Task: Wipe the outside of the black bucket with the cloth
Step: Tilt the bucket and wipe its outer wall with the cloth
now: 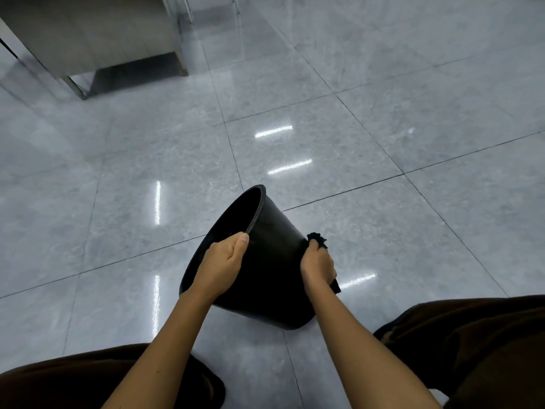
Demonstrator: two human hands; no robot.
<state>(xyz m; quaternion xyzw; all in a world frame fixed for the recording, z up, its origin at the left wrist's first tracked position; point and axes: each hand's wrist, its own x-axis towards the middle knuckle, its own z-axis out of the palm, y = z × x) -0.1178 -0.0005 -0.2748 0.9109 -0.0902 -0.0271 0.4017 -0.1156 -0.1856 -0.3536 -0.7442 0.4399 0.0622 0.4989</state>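
Observation:
The black bucket [271,261] is tipped on the grey tiled floor, its mouth facing up and to the left, its base low near my knees. My left hand [222,261] grips the near part of its rim, thumb on the outside. My right hand [317,264] is closed on a dark cloth [318,239], pressed against the bucket's right outer wall. A dark tuft of the cloth sticks out above my fingers and a corner hangs below my wrist. Most of the cloth is hidden by the hand.
Glossy grey floor tiles [295,119] spread all around, with light streaks reflected in them. A steel cabinet on legs [97,33] stands at the far left. My knees in dark trousers [472,343] frame the bottom corners.

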